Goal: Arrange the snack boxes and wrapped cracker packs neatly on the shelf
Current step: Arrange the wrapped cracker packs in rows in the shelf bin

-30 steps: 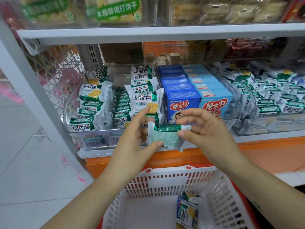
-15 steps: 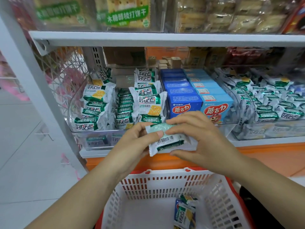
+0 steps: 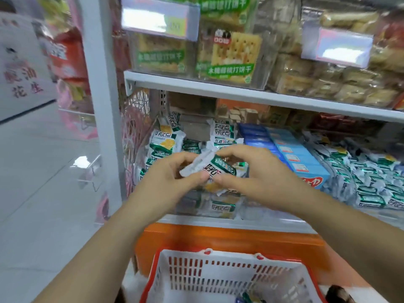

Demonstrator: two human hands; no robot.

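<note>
Shelf (image 3: 262, 224) behind both hands carries a pile of packs (image 3: 162, 143), with blue snack boxes (image 3: 293, 154) just right of the right hand (image 3: 258, 171). Below the wrists sits a basket (image 3: 218, 254). The left hand (image 3: 166, 178) and the right each pinch an end of one cracker pack (image 3: 218, 169), held between them in front of the pile. It is probably light, crinkly and slippery with brittle contents, so best gripped gently by the sealed ends.

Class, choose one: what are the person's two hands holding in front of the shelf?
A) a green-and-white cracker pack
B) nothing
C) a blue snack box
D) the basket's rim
A: the left hand and right hand both pinch one cracker pack, its green-and-white wrapper showing between them.
</note>
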